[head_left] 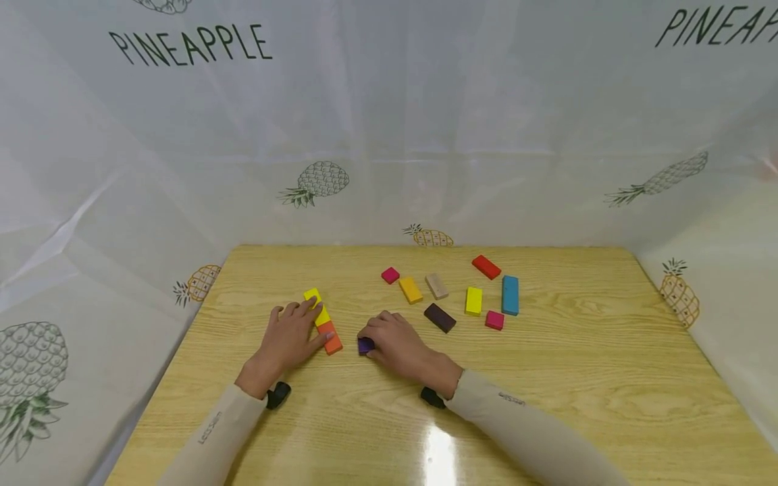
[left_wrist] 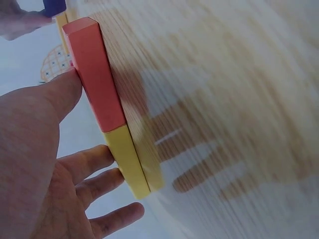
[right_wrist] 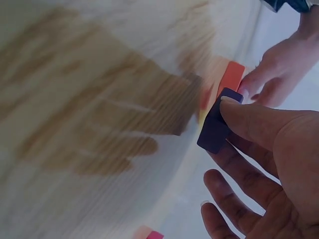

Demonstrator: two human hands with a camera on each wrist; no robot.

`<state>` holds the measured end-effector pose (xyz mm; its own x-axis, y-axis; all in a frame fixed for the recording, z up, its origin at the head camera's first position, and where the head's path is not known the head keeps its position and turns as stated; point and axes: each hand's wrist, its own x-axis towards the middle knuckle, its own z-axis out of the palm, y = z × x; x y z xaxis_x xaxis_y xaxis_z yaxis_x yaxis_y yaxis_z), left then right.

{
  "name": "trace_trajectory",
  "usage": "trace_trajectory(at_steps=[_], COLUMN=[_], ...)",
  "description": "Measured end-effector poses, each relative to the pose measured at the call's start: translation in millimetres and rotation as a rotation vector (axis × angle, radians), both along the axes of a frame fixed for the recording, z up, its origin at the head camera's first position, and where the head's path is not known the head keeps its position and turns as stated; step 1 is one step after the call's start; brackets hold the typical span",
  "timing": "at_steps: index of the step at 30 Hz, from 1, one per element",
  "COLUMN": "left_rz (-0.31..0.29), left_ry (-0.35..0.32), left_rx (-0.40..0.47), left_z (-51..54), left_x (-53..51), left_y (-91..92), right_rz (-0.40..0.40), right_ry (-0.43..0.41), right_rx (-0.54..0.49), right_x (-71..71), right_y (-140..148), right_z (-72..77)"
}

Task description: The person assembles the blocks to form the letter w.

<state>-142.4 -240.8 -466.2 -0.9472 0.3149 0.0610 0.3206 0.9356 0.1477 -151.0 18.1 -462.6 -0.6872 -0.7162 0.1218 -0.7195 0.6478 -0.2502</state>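
Observation:
A yellow block (head_left: 323, 316) and an orange block (head_left: 333, 346) lie end to end in a line on the wooden table. My left hand (head_left: 288, 339) rests at this row: the thumb touches the orange block (left_wrist: 94, 79), while relaxed fingers touch the yellow block (left_wrist: 128, 162). To the right of the row, my right hand (head_left: 398, 347) holds a dark purple block (head_left: 365, 346). In the right wrist view, thumb and fingers pinch that purple block (right_wrist: 214, 128); the last two fingers stay off it. A small gap separates it from the orange block.
Loose blocks lie toward the back and right: pink (head_left: 390, 275), orange-yellow (head_left: 410, 290), beige (head_left: 436, 286), dark brown (head_left: 439, 318), yellow (head_left: 474, 301), another pink (head_left: 495, 320), blue (head_left: 510, 295) and red (head_left: 486, 266). A pineapple-print sheet (head_left: 389, 135) hangs behind the wooden table (head_left: 577, 378).

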Motion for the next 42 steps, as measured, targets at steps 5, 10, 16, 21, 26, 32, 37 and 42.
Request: trace_trajectory(at_steps=[5, 10, 16, 21, 26, 32, 37, 42], left_rz=[0.006, 0.005, 0.007, 0.007, 0.004, 0.000, 0.002, 0.003], left_ry=[0.001, -0.001, -0.018, -0.016, -0.008, 0.004, -0.001, -0.008], left_rx=[-0.007, -0.014, -0.018, -0.014, -0.012, -0.001, 0.008, 0.017], left_z=[1.8, 2.1, -0.3, 0.0, 0.9, 1.7, 1.6, 0.8], left_x=[-0.4, -0.1, 0.1, -0.3, -0.8, 0.6, 1.0, 0.1], left_y=[1.3, 2.0, 1.3, 1.4, 1.6, 1.6, 1.9, 1.0], right_rz=[0.002, 0.000, -0.011, -0.023, -0.023, -0.024, -0.056, -0.091], right_ry=[0.010, 0.024, 0.027, 0.011, 0.020, 0.021, -0.013, -0.030], right_rx=[0.041, 0.082, 0.109, 0.120, 0.118, 0.091, 0.043, -0.040], right_x=[0.2, 1.4, 4.4, 5.9, 5.7, 7.6, 7.4, 4.0], right_y=[-10, -18, -26, -30, -32, -29, -14, 10], right_z=[-1.4, -5.9, -6.3, -5.8, -7.1, -6.2, 0.4, 7.0])
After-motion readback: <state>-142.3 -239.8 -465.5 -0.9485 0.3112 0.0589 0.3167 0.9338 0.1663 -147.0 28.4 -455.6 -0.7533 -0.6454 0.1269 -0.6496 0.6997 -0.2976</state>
